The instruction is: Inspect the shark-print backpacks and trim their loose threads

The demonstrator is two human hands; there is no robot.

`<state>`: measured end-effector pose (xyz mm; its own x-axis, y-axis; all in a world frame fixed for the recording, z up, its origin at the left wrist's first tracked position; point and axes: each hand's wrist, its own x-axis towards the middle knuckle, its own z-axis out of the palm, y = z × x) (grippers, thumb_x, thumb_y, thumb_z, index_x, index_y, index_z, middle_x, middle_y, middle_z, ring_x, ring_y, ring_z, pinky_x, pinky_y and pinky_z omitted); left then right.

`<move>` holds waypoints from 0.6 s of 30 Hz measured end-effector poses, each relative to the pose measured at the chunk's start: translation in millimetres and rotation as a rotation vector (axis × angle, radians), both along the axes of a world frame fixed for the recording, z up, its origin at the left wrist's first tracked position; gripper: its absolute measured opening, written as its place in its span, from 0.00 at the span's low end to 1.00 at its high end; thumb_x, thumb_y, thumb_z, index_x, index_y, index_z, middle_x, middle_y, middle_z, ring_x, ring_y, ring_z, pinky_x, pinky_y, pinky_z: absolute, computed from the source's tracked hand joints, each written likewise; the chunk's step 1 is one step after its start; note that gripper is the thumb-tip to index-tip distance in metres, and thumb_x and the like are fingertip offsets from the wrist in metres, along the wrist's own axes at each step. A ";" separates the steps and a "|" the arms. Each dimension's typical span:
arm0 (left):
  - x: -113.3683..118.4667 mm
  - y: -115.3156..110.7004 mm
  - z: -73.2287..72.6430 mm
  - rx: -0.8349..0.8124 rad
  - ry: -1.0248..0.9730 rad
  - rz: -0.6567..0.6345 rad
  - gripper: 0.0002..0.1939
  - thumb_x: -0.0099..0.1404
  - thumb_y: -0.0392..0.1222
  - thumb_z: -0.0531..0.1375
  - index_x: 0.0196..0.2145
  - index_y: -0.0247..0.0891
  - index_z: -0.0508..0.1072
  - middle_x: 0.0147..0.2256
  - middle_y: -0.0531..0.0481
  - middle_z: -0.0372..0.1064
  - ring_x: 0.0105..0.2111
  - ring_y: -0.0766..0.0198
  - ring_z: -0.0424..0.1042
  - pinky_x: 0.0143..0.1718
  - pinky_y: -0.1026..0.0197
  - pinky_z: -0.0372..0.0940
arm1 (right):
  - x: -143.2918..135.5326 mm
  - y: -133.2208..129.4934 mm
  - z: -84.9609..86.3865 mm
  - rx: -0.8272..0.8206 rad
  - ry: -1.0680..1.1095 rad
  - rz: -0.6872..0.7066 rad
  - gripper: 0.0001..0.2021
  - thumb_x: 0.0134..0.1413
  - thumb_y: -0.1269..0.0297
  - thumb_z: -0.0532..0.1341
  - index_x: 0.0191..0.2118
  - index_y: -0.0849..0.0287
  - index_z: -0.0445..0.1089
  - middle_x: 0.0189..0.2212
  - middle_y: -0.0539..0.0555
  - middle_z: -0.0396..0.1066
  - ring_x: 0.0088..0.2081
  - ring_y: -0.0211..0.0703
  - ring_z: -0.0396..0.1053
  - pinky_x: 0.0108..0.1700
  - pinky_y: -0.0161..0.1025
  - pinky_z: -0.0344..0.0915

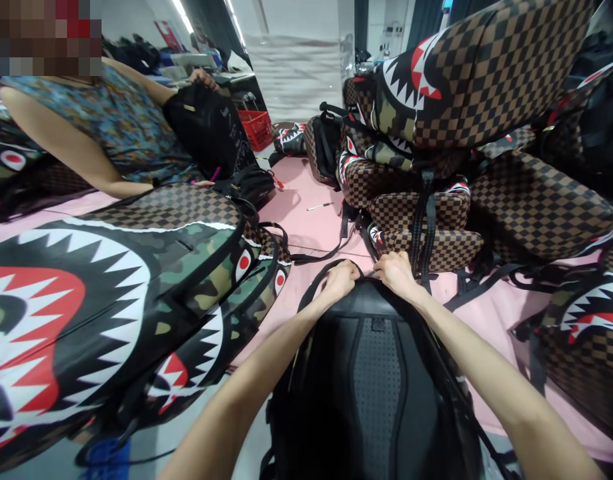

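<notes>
The black backpack (376, 380) sat right before me by the pink surface (296, 180), my left grip (342, 279) pinching its top edge. My right grip (393, 272) curled close by, pinching what I couldn't tell; keeping that edge taut seemed wise.

A pen (319, 207) lies on the pink table (297, 179), red basket (256, 129) beyond.

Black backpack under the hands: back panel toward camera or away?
Toward camera: the black backpack shows its perforated centre strip.
</notes>
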<state>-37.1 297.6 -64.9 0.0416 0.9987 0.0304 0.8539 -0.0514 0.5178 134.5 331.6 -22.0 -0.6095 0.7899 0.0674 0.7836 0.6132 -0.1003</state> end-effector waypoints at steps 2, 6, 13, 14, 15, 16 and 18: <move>-0.4 0.2 -0.2 -0.021 -0.019 0.009 0.08 0.56 0.30 0.51 0.29 0.35 0.69 0.33 0.47 0.69 0.32 0.63 0.67 0.33 0.63 0.59 | -2.5 3.0 -2.1 -0.032 -0.013 0.000 0.10 0.56 0.62 0.58 0.38 0.58 0.75 0.37 0.56 0.72 0.44 0.47 0.62 0.42 0.42 0.45; 2.0 2.0 3.6 -0.054 -0.030 0.013 0.07 0.56 0.30 0.52 0.26 0.35 0.69 0.32 0.47 0.69 0.31 0.63 0.67 0.32 0.63 0.59 | -5.1 4.6 -3.4 -0.082 -0.019 0.006 0.10 0.56 0.63 0.58 0.39 0.58 0.75 0.39 0.57 0.72 0.45 0.47 0.62 0.44 0.41 0.46; 7.6 1.7 9.5 -0.072 -0.018 0.040 0.08 0.55 0.29 0.51 0.25 0.35 0.69 0.33 0.44 0.69 0.34 0.59 0.68 0.35 0.60 0.58 | -3.5 5.6 -2.3 -0.266 0.013 -0.134 0.11 0.54 0.59 0.59 0.41 0.53 0.74 0.40 0.55 0.74 0.47 0.46 0.65 0.47 0.39 0.50; 8.1 1.5 9.8 -0.073 -0.019 0.044 0.08 0.55 0.30 0.51 0.25 0.35 0.69 0.33 0.44 0.69 0.34 0.58 0.68 0.35 0.60 0.58 | -3.9 5.1 -2.0 -0.275 0.016 -0.143 0.11 0.54 0.59 0.59 0.42 0.53 0.74 0.40 0.55 0.74 0.47 0.46 0.65 0.47 0.39 0.50; 8.5 1.2 10.1 -0.075 -0.021 0.049 0.08 0.54 0.30 0.51 0.25 0.35 0.69 0.33 0.43 0.69 0.34 0.58 0.68 0.36 0.60 0.58 | -4.3 4.6 -1.6 -0.280 0.016 -0.149 0.11 0.54 0.60 0.59 0.41 0.53 0.74 0.40 0.55 0.74 0.47 0.46 0.66 0.48 0.39 0.51; 8.9 1.0 10.6 -0.077 -0.025 0.054 0.08 0.54 0.30 0.51 0.25 0.35 0.69 0.33 0.43 0.69 0.34 0.58 0.68 0.36 0.60 0.58 | -4.9 4.1 -1.2 -0.284 0.015 -0.152 0.11 0.54 0.60 0.60 0.41 0.53 0.74 0.40 0.55 0.74 0.47 0.46 0.66 0.48 0.40 0.51; 9.7 0.5 12.0 -0.081 -0.036 0.064 0.08 0.54 0.30 0.51 0.25 0.35 0.69 0.33 0.43 0.69 0.34 0.57 0.68 0.36 0.59 0.58 | -6.2 3.8 -0.3 -0.299 0.012 -0.160 0.10 0.53 0.60 0.60 0.40 0.53 0.75 0.40 0.55 0.74 0.46 0.46 0.67 0.48 0.40 0.52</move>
<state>-27.4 298.1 -52.8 -0.0223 0.9985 -0.0502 0.8348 0.0463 0.5486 128.3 335.4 -22.3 -0.4767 0.8614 -0.1756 0.8652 0.4243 -0.2672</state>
